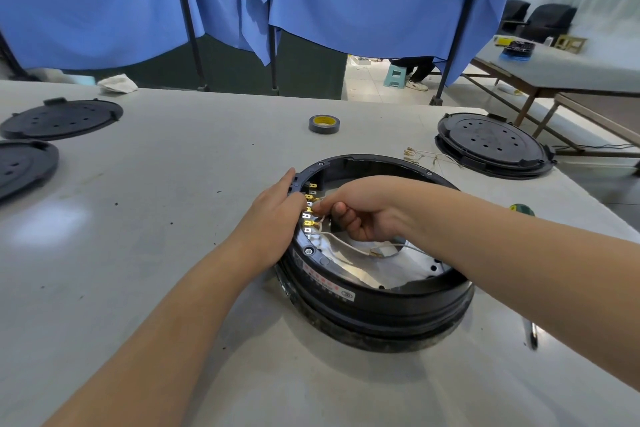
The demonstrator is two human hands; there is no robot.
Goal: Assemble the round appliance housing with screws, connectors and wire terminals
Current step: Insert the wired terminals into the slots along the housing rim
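Housing [377,305], round and black, sits open-side-up on the grey table [173,253], slightly right of centre and close to the wearer, with a shiny metal plate showing inside. Starting at the left: two black perforated covers [62,118] lying flat near the table's far-left edge, well apart from the work. Next, the left hand [273,208], resting on the housing's left rim with fingers fairly straight and laid over the edge, apparently steadying the ring rather than gripping anything. Just inside that rim, a row of brass spade tabs [309,208], running roughly front to back along the inner wall, blades pointing inward toward the housing's centre. Immediately right of the row, the right hand [356,215], reached in over the housing, fingers curled and thumb and forefinger pinching the end of a white wire [332,237] at a middle tab; the terminal itself hidden by the fingertips, so whether seated or not cannot be told. Judged: seating calls for a push leftward, outward toward the wall, along the tab's blade, with the right hand much the nearer and the left bracing against it. Farther right: loose terminal leads [422,158] beside a third cover [491,146], a tape roll [323,124] behind, a green-handled screwdriver [522,210] partly hidden by the right forearm.
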